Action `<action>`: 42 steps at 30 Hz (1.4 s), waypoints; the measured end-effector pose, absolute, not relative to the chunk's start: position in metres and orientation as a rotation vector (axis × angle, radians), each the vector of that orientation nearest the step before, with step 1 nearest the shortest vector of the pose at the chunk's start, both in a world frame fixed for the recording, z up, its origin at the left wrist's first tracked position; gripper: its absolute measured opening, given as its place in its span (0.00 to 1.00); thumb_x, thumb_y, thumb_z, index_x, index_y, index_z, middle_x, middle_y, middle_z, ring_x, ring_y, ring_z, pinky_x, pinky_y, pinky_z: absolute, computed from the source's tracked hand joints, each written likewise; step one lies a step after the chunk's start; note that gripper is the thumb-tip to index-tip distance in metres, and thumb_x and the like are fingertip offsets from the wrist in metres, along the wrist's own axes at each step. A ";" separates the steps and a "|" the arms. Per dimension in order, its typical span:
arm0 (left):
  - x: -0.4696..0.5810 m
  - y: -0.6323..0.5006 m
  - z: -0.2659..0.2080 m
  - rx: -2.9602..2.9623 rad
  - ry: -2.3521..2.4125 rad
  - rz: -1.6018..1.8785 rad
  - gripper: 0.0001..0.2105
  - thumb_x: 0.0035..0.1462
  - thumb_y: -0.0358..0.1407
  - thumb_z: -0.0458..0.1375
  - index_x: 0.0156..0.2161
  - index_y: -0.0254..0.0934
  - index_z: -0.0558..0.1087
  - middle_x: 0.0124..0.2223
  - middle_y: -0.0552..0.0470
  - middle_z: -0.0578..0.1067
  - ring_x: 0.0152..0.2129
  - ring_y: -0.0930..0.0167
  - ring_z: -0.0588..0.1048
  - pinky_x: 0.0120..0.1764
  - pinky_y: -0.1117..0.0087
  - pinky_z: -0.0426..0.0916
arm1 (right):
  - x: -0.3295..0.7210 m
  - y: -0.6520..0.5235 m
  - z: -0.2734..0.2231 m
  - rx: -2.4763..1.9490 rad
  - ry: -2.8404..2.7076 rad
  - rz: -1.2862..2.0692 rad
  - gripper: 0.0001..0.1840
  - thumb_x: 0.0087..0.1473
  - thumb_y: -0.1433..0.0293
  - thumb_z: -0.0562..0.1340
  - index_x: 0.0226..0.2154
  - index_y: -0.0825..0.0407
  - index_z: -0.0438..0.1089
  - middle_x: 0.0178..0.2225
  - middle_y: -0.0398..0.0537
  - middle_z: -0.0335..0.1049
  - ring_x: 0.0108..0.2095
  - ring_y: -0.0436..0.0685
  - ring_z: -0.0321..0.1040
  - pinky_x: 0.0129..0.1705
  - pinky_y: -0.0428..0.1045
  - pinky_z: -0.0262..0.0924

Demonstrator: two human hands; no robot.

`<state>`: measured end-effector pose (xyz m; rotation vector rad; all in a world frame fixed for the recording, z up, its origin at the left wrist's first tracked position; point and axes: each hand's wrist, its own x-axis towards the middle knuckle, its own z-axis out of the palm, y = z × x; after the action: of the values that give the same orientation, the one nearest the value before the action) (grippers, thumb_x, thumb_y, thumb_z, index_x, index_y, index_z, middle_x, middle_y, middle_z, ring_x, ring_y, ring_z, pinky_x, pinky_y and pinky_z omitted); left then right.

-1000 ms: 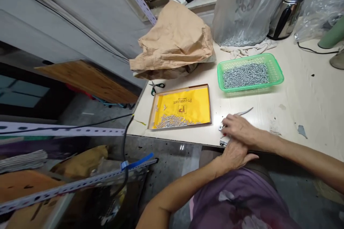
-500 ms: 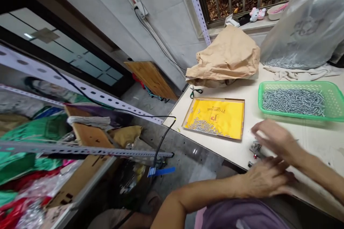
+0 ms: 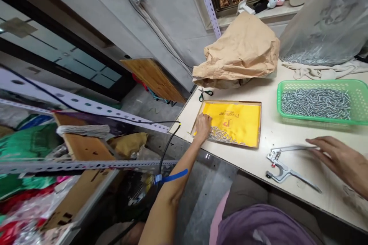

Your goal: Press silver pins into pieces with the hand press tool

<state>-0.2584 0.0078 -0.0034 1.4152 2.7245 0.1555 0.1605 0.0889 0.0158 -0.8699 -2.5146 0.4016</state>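
Note:
My left hand [image 3: 202, 125] reaches over the left end of a shallow tray [image 3: 247, 116] with a yellow lining. Its fingers are bunched beside a pile of small metal pins [image 3: 222, 135]; whatever is between the fingertips is hidden. On the table in front of me lie open-handled snap-fastener pliers [image 3: 283, 170], with a spring and a red piece near the jaws. The fingers of my right hand [image 3: 340, 157] close around the end of the upper handle. The lower handle points right, along the tabletop.
A green basket [image 3: 359, 101] of similar pins stands behind the pliers. Farther back are a crumpled brown paper bag [image 3: 241, 51], scissors [image 3: 204, 93], a cloth [image 3: 324, 69] and a large plastic bag [image 3: 319, 26]. A perforated metal bar [image 3: 126, 118] runs along the left.
My left hand has moved left, away from my right hand and over to the tray. My right hand has shifted right, exposing the pliers. The view has shifted slightly.

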 end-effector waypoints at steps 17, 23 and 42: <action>-0.152 -0.027 0.029 1.058 2.090 0.866 0.15 0.48 0.44 0.60 0.36 0.34 0.76 0.33 0.52 0.78 0.27 0.72 0.72 0.32 0.71 0.68 | 0.165 0.005 0.005 -1.020 -2.794 0.605 0.13 0.61 0.70 0.53 0.45 0.53 0.68 0.38 0.52 0.68 0.36 0.56 0.67 0.36 0.50 0.62; -0.066 -0.043 0.000 0.759 1.626 0.789 0.19 0.36 0.48 0.66 0.26 0.33 0.74 0.19 0.56 0.70 0.15 0.78 0.63 0.19 0.77 0.56 | 0.166 0.005 0.002 -1.096 -2.917 0.496 0.15 0.55 0.82 0.52 0.39 0.53 0.68 0.35 0.50 0.67 0.33 0.55 0.64 0.34 0.49 0.56; -0.055 -0.027 -0.008 0.782 1.605 0.240 0.07 0.50 0.33 0.61 0.26 0.31 0.71 0.15 0.63 0.65 0.06 0.83 0.57 0.12 0.79 0.47 | 0.176 0.007 -0.011 -0.970 -2.853 0.539 0.13 0.56 0.80 0.53 0.40 0.51 0.67 0.37 0.50 0.66 0.36 0.56 0.62 0.36 0.49 0.53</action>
<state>-0.0552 -0.0271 -0.0080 0.7816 1.6054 0.2405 0.1759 0.0066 -0.0110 -0.9701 -2.8531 0.5391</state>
